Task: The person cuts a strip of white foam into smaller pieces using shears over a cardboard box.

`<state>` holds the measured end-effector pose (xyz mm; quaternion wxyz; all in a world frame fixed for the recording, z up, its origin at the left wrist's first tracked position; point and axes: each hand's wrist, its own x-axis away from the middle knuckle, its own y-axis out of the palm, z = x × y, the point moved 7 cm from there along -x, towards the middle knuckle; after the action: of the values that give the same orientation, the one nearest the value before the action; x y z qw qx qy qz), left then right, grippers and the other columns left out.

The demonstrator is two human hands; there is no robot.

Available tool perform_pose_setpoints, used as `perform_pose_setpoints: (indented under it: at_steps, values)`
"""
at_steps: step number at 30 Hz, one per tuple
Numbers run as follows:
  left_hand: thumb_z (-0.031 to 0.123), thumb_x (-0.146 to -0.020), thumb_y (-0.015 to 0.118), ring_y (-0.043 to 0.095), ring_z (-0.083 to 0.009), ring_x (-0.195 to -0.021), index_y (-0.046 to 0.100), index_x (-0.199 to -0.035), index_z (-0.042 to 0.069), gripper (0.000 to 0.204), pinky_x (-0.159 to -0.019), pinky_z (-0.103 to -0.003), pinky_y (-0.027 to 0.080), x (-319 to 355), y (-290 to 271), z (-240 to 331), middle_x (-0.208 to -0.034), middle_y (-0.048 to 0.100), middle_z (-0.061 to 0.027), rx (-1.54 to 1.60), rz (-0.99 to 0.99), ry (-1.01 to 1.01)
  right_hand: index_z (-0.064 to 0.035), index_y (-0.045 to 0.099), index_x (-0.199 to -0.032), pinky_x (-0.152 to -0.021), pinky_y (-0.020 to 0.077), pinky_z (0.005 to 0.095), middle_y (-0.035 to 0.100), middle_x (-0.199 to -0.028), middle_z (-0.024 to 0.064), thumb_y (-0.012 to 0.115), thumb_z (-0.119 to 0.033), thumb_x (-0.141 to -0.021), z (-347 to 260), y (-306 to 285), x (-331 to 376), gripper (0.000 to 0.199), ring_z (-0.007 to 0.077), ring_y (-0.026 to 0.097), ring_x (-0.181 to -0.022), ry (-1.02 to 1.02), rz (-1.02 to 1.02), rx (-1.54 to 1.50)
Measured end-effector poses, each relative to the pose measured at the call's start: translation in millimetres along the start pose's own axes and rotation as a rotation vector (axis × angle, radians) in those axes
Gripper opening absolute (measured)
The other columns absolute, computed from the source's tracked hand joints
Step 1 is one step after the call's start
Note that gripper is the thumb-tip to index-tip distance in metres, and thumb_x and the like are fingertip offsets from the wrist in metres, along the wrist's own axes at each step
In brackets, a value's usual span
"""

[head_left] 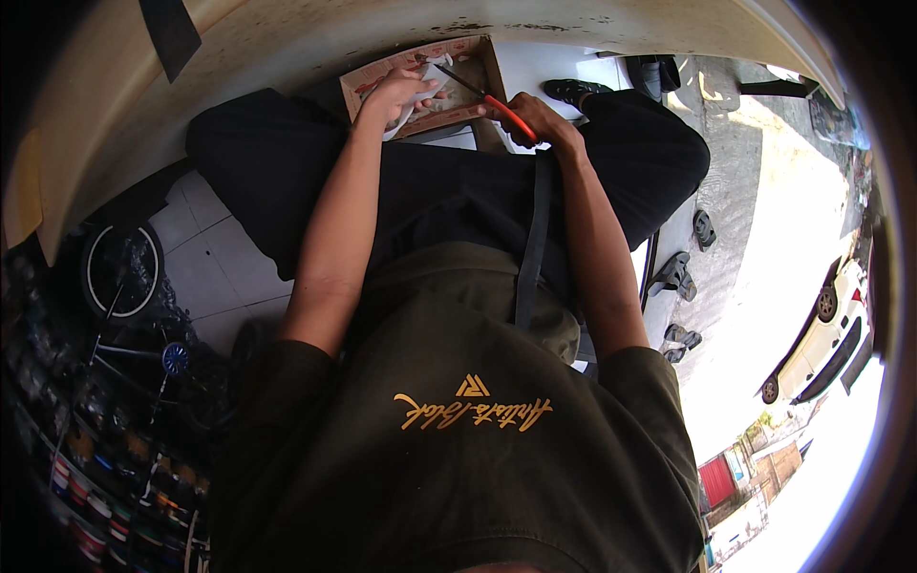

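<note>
My left hand (pixel 396 94) grips a crumpled white piece (pixel 427 84), thin like paper or cloth, over a shallow cardboard box (pixel 493 67). My right hand (pixel 543 118) is closed round the orange-red handle of a long tool (pixel 512 116). Its narrow dark end reaches left across the box to the white piece; whether it touches is too small to tell, as is whether the tool is scissors or pliers. Inside the box, the contents are partly hidden by my left hand.
My legs in black trousers (pixel 439 191) are spread around the box. A pale curved panel (pixel 315 43) runs along the far side. Bicycle parts (pixel 119 272) and stacked cans stand at left. Sandals (pixel 674 277) lie on the ground at right, with a white car (pixel 817 334) beyond.
</note>
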<state>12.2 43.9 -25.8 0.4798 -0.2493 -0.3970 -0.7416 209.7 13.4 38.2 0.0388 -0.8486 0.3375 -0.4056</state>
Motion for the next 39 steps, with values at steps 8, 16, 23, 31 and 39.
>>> perform_pose_setpoints:
  at_steps: [8, 16, 23, 31, 39]
  values:
    - [0.007, -0.086, 0.056, 0.042, -0.0086, -0.047, 0.051, -0.093, -0.009, 0.018, -0.037, -0.020, 0.029, -5, -6, -4, -0.082, 0.063, -0.0197, -0.006, 0.105, 0.010, -0.0009, 0.065, -0.086, -0.050, 0.0392, 0.0304, 0.048, -0.054, 0.0040, 0.046, -0.084, -0.063, 15, 7, 12, 0.088, 0.0148, 0.047, -0.051, 0.355, -0.110, -0.165]
    - [0.015, -0.089, 0.056, 0.043, -0.0070, -0.052, 0.055, -0.099, -0.005, 0.022, -0.040, -0.019, 0.029, 1, -4, 2, -0.090, 0.064, -0.0139, -0.030, 0.105, 0.045, -0.0016, 0.063, -0.080, -0.056, 0.0393, 0.0316, 0.050, -0.063, 0.0063, 0.045, -0.084, -0.064, -6, 7, 13, 0.086, 0.0165, 0.049, -0.063, 0.238, -0.084, -0.135]
    - [0.016, -0.090, 0.056, 0.042, -0.0059, -0.052, 0.055, -0.096, -0.002, 0.019, -0.040, -0.018, 0.028, -1, 5, 2, -0.086, 0.064, -0.0097, -0.050, 0.046, 0.081, -0.0041, 0.056, -0.066, -0.050, 0.0344, 0.0309, 0.044, -0.054, 0.0006, 0.050, -0.076, -0.071, -4, 6, 8, 0.072, 0.0135, 0.043, -0.054, 0.208, -0.054, -0.131]
    - [0.017, -0.090, 0.056, 0.042, -0.0053, -0.052, 0.056, -0.095, -0.001, 0.019, -0.041, -0.018, 0.028, 0, 8, 4, -0.088, 0.065, -0.0106, -0.045, 0.058, 0.065, -0.0080, 0.067, -0.077, -0.041, 0.0279, 0.0286, 0.040, -0.049, -0.0032, 0.059, -0.058, -0.079, 5, 8, 0, 0.051, 0.0081, 0.036, -0.042, 0.151, -0.011, -0.143]
    - [0.010, -0.088, 0.051, 0.046, -0.0095, -0.050, 0.054, -0.093, -0.003, 0.014, -0.041, -0.021, 0.032, -7, 1, -4, -0.087, 0.066, -0.0184, -0.027, 0.061, 0.029, -0.0037, 0.061, -0.073, -0.045, 0.0332, 0.0290, 0.044, -0.051, 0.0014, 0.051, -0.077, -0.069, 8, 10, 7, 0.074, 0.0116, 0.042, -0.046, 0.282, -0.069, -0.219]
